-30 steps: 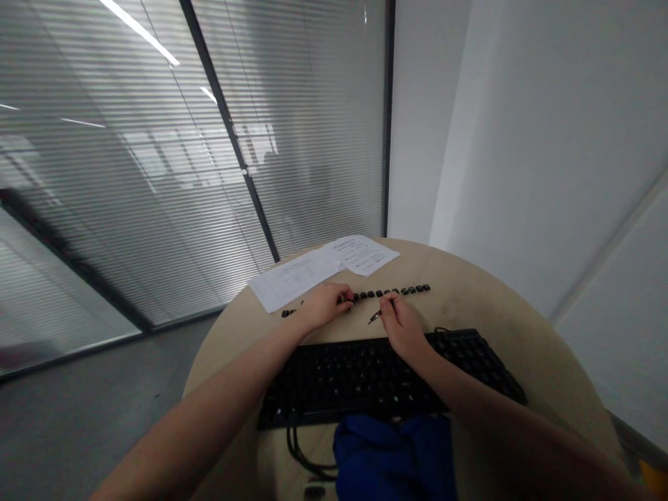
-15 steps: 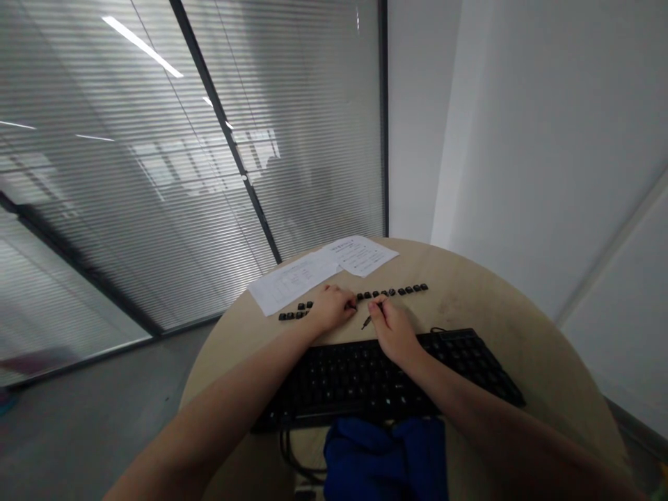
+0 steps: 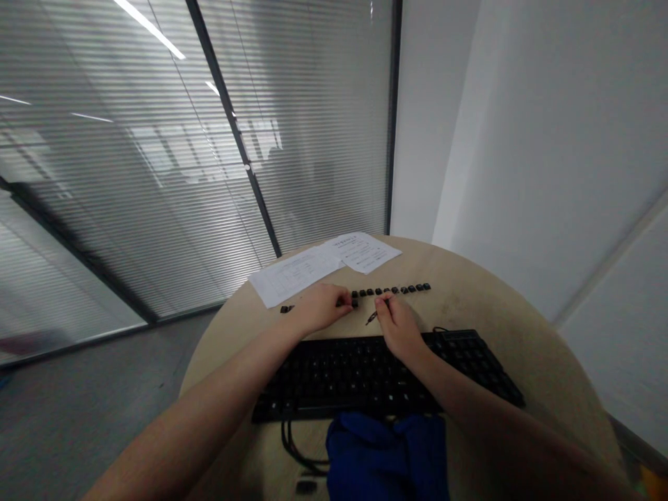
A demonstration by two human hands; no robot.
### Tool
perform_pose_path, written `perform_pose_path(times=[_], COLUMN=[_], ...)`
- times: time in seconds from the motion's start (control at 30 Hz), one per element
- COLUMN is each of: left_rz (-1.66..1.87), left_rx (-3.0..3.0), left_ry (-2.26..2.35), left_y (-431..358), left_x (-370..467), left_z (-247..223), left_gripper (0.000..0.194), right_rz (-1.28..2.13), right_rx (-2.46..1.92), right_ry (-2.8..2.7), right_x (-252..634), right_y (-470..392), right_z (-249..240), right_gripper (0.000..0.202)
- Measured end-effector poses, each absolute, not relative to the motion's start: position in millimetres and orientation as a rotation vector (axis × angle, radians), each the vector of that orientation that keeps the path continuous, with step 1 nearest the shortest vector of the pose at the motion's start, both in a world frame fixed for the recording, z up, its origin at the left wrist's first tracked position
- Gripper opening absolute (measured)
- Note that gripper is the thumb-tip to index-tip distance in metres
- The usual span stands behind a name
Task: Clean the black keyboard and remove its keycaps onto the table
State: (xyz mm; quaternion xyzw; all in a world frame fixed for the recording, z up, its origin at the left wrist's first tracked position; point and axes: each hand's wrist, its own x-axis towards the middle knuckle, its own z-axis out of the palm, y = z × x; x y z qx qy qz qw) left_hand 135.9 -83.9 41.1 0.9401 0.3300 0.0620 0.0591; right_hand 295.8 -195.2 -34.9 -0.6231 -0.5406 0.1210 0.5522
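Observation:
My left hand (image 3: 324,306) is over the table with its fingers curled and pinched beside a black keycap (image 3: 355,303). Something dark shows between thumb and fingers, too small to make out. In my right hand (image 3: 399,325) is a slim dark tool (image 3: 371,318), its narrow tip pointing down and left. Beyond the hands runs a row of small black keycaps (image 3: 395,290); another black keycap (image 3: 284,309) shows left of my left hand, which hides part of the rows. A black keyboard (image 3: 344,372) lies under my forearms.
White printed sheets (image 3: 300,275) lie at the far left of the round wooden table (image 3: 485,299). Blue cloth (image 3: 386,456) and a black cable (image 3: 292,449) are at the near edge. A glass partition with blinds (image 3: 323,139) and a white wall (image 3: 563,139) stand behind.
My left hand has drawn slightly left, leaving a keycap more visible beside its fingertips. My right hand keeps the slim tool in much the same place. The view has tilted slightly.

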Motion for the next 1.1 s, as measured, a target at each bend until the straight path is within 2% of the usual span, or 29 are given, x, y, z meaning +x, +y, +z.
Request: perform_pose_path(times=[0.3, 0.6, 0.87, 1.1], left_rz=[0.203, 0.227, 0.226, 0.284], left_rx=[2.729, 2.723, 2.655, 2.600], left_ry=[0.908, 0.766, 0.740, 0.742], left_y=[-115, -110, -107, -105], left_x=[123, 122, 124, 125], left_z=[0, -16, -20, -23], left_gripper=[0.016, 0.028, 0.028, 0.027], right_rz=[0.447, 0.953, 0.947, 0.628], right_rx=[-1.509, -1.431, -1.454, -1.539], right_ry=[-1.320, -1.350, -1.410, -1.779], right_x=[302, 303, 302, 295], right_y=[-198, -204, -212, -223], right_z=[-33, -34, -37, -24], right_gripper=[0.031, 0.041, 0.040, 0.024])
